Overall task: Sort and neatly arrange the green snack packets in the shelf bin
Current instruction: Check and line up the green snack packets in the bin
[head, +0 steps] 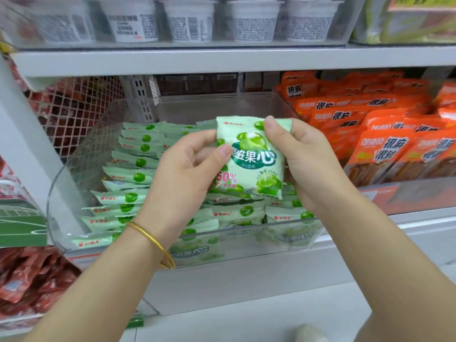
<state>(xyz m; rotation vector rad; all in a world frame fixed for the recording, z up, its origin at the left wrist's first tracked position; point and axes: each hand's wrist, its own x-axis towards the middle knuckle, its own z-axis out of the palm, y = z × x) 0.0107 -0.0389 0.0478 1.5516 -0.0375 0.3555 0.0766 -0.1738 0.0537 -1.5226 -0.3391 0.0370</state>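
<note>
Above the bin [64,183], left hand [182,174] and right hand [306,159] pinch one green packet [251,161]; slot it upright into the nine o'clock row [130,166]

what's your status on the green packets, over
Left hand and right hand both pinch one green packet, upright above the clear bin. Left row stacked neat, front packets loose. Nothing blocking.

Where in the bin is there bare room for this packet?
Bare room lies at the back of the bin, between the rearmost packets and the rear wall. The left row and the front packets are packed tight. What the held packet hides, I cannot tell.
</note>
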